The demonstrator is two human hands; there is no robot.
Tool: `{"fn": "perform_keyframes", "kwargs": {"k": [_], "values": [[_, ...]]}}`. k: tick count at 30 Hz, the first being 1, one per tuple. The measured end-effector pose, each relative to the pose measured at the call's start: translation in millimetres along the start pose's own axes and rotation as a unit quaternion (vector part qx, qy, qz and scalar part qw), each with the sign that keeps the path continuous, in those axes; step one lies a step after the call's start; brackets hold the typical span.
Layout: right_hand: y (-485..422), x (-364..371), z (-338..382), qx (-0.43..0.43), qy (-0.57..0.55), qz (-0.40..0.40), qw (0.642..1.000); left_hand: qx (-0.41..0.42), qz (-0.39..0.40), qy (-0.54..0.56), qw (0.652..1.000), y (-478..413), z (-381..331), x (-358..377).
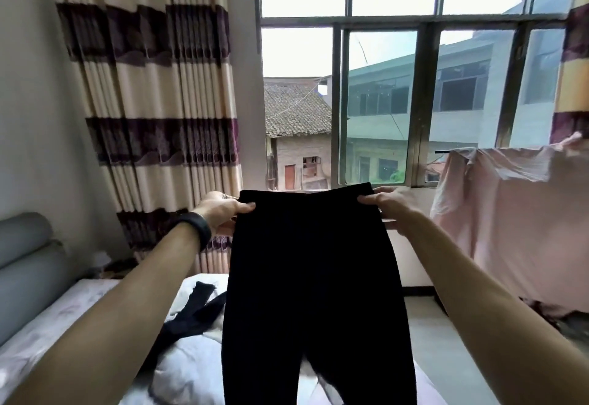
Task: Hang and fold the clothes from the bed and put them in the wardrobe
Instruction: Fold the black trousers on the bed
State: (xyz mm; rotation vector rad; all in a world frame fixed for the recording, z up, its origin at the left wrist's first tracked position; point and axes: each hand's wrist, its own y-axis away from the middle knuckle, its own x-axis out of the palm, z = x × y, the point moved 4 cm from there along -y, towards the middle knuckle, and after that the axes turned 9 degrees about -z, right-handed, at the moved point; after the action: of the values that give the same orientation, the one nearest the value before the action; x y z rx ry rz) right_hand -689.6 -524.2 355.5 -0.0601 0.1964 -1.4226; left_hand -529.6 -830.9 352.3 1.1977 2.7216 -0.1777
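- Black trousers: held up in the air over the bed, in front of the window. Waistband on top and about level, legs pointing down. Long axis vertical. The two legs split low in the view and run out of the bottom edge, so the hems are not visible.
- Left grip: the person's left hand pinches the left corner of the waistband, thumb on the near face of the cloth and fingers curled behind it. Forearm stretched forward and up, with a black wristband at the wrist.
- Right grip: the right hand pinches the right corner of the waistband the same way, thumb on the near side. Forearm also extended, at about the same height as the left.
- The waistband is pulled flat between the two hands.
- A second dark garment lies crumpled on the white bedding, to the left of the hanging trousers.
- Pale pink cloth hangs at right, below the window.
- Striped curtain hangs at left of the window.
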Motion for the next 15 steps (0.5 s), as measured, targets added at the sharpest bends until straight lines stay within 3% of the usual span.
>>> {"fn": "perform_keyframes", "kwargs": {"k": [7,15], "values": [[15.3,39.2,31.6,-0.03,-0.062,0.045,0.997,-0.001,0.047,0.105,0.993,14.6,-29.1,49.6],[31.6,61.4,66.4,-0.025,-0.135,0.122,0.983,0.033,0.148,0.127,0.98,23.3,-74.9,78.7]]}}
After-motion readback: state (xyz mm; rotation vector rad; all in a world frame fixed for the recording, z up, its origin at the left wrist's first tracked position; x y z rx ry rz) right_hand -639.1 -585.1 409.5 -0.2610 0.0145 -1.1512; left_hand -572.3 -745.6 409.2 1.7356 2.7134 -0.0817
